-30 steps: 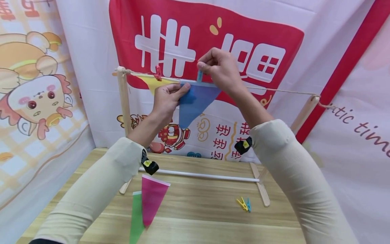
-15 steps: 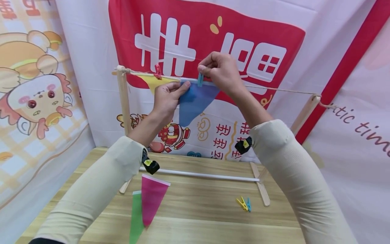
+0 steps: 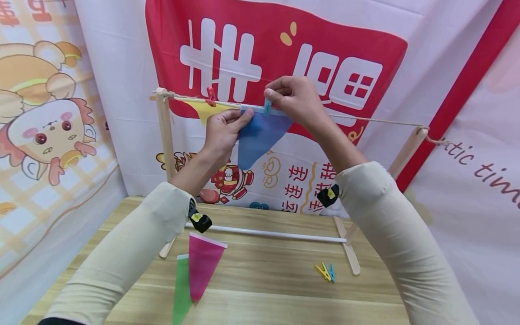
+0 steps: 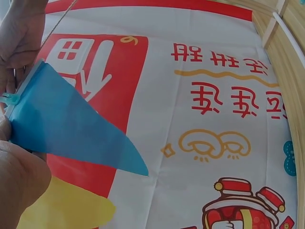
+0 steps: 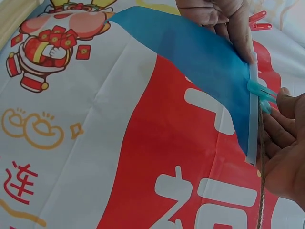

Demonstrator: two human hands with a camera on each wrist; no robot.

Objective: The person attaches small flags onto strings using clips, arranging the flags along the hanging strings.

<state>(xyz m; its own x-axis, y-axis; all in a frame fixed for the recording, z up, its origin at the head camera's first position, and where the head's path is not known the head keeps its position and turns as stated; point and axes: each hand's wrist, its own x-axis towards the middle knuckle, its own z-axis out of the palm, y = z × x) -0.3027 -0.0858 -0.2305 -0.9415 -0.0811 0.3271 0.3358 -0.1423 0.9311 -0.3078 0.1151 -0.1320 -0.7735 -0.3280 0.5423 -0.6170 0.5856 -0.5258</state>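
Observation:
My left hand [image 3: 222,133] pinches the top left corner of a blue triangular pennant flag [image 3: 260,140] against the string [image 3: 375,120]. A light-blue clothespin [image 3: 267,107] sits across the flag's white top band, jaws over the band and string. At the clothespin's handle end, my right hand [image 3: 298,97] pinches it between thumb and fingers; in the right wrist view the thumb touches one handle of the clothespin [image 5: 261,90]. Left of this, a yellow pennant [image 3: 205,108] hangs from the string by a red clothespin [image 3: 211,96], partly hidden by my left hand.
Wooden posts [image 3: 164,131] hold the string, with a white rod [image 3: 276,234] between their feet. Pink [image 3: 204,264] and green [image 3: 181,289] pennants lie overlapping on the wooden table [image 3: 260,298]. Yellow [image 3: 323,271] and blue [image 3: 331,273] clothespins lie at right. A printed cloth [image 3: 134,149] hangs behind.
The light-blue clothespin has come down over the blue flag's band and string. My right hand lowered with it, then shifted slightly right. My left hand stays at the flag's corner.

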